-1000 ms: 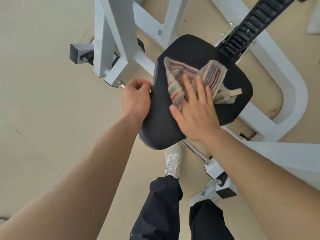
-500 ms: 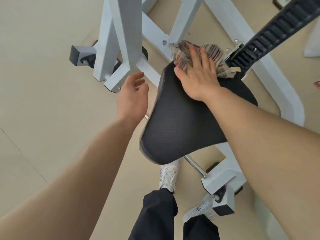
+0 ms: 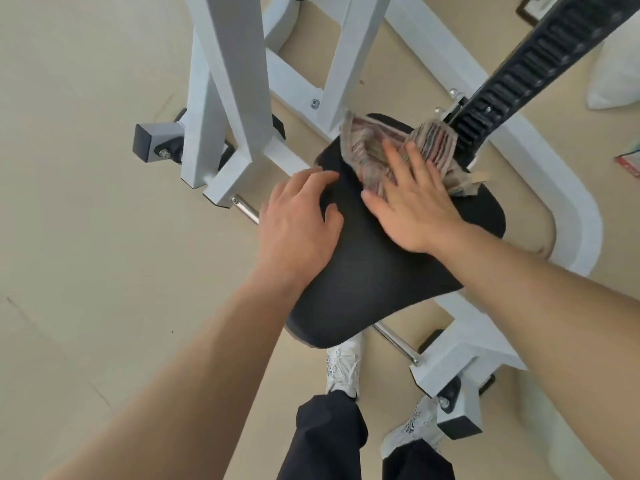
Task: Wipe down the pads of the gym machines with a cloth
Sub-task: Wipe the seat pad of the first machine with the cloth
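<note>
On the far half of the black seat pad (image 3: 374, 271), the right hand (image 3: 412, 206) lies flat, fingers spread, pressing the striped cloth (image 3: 398, 147) down against the surface. It isn't gripping anything; the palm and fingers simply pin the cloth, which sits bunched at the pad's far edge, close to the ribbed black belt (image 3: 540, 60) rising away to the upper right. The left hand (image 3: 298, 220) rests open on the pad's left edge, fingers loosely curled over the side, apparently steadying the seat and holding nothing else.

For a good pass, I'd judge the thing is to keep the palm weight even and draw the cloth in overlapping strokes from the far edge toward the near one, since the near half of the pad lies bare. The cloth looks folded and rumpled, so flattening it would cover more surface per stroke. The steadying hand covers part of the left edge and would need to shift for that strip to get wiped.

Around the seat, white frame bars (image 3: 225, 84) stand close on the left and a curved white base (image 3: 585, 209) wraps the right side. A chrome rod (image 3: 394, 341) pokes out under the near edge. The belt mount crowds the far right corner, so the cloth could snag there. Below, white shoes (image 3: 343, 365) stand on the tan floor (image 3: 86, 237).
</note>
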Demonstrator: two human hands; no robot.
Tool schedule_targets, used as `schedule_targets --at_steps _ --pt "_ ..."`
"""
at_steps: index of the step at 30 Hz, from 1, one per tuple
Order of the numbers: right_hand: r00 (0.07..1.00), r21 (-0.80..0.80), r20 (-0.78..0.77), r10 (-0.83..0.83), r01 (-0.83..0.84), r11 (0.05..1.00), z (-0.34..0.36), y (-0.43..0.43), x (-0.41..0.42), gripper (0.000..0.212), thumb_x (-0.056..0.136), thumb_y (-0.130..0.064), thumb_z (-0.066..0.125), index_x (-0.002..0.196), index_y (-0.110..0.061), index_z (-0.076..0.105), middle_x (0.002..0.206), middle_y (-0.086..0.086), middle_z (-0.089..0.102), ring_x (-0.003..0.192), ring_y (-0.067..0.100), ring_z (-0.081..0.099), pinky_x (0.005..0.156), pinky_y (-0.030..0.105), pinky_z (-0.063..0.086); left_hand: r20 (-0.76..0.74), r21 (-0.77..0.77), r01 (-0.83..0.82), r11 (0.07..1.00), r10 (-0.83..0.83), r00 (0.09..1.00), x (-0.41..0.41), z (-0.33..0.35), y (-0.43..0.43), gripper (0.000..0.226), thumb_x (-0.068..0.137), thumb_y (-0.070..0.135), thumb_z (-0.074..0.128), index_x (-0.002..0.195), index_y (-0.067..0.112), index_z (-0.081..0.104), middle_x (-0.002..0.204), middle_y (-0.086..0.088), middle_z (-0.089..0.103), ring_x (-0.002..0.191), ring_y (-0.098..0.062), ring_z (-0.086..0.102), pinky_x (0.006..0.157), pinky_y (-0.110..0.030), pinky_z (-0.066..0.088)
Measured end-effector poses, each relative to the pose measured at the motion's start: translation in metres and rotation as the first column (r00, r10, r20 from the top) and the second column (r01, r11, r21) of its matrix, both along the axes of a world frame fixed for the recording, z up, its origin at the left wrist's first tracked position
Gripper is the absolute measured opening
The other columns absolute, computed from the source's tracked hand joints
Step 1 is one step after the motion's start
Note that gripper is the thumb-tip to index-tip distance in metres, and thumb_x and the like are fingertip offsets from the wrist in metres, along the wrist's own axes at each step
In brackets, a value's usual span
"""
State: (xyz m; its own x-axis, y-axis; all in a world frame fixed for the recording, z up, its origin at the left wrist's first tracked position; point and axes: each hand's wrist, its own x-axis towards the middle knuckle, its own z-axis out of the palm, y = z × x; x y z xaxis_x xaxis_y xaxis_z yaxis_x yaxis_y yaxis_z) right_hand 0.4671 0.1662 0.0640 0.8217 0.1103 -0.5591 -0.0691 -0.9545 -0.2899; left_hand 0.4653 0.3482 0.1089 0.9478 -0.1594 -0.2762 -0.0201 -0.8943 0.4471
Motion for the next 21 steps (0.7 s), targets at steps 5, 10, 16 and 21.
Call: schedule_targets --at_steps 5,10,16,21 --pt "0.967 -0.081 -0.015 -0.255 0.253 0.964 -0.009 -0.036 -0.038 0.068 0.103 -0.058 0.016 0.163 -0.03 -0.001 0.17 -0.007 -0.017 0.156 0.024 -0.017 0.127 0.048 -0.005 -0.065 0.134 0.303 0.943 -0.297 0.953 0.008 -0.003 -0.039 0.049 0.094 0.031 0.054 0.142 0.037 0.05 0.155 0.009 0.041 0.146 -0.019 0.03 0.116 -0.044 0.026" --pt "0.995 -0.031 -0.033 -0.089 0.088 0.996 0.024 -0.003 -0.146 0.066 0.1 -0.061 0.007 0.155 -0.033 -0.014 0.168 0.002 -0.023 0.154 0.032 -0.023 0.126 0.056 0.005 -0.118 0.046 0.288 0.957 -0.281 0.952 0.002 -0.002 -0.067 0.042 0.097 0.033 0.052 0.139 0.033 0.054 0.15 0.009 0.047 0.142 -0.02 0.036 0.116 -0.045 0.028" --pt "0.971 0.084 0.126 0.203 -0.215 0.973 0.013 0.016 -0.08 0.062 0.101 -0.06 0.018 0.16 -0.038 0.013 0.171 0.001 0.001 0.157 0.032 -0.011 0.126 0.053 0.004 0.017 -0.035 0.03 0.999 -0.029 0.999 0.003 -0.008 -0.042 0.036 0.089 0.022 0.053 0.121 0.027 0.067 0.132 0.009 0.061 0.125 -0.019 0.053 0.107 -0.039 0.04" --pt "0.997 -0.007 -0.001 -0.077 0.077 0.997 -0.017 -0.026 0.013 0.065 0.101 -0.064 0.014 0.161 -0.038 0.009 0.169 -0.006 -0.017 0.155 0.027 -0.02 0.125 0.05 -0.009 0.04 0.033 0.103 0.994 -0.105 0.994 0.014 -0.006 -0.027 0.036 0.091 0.022 0.052 0.122 0.032 0.067 0.14 0.013 0.057 0.129 -0.019 0.049 0.106 -0.037 0.037"
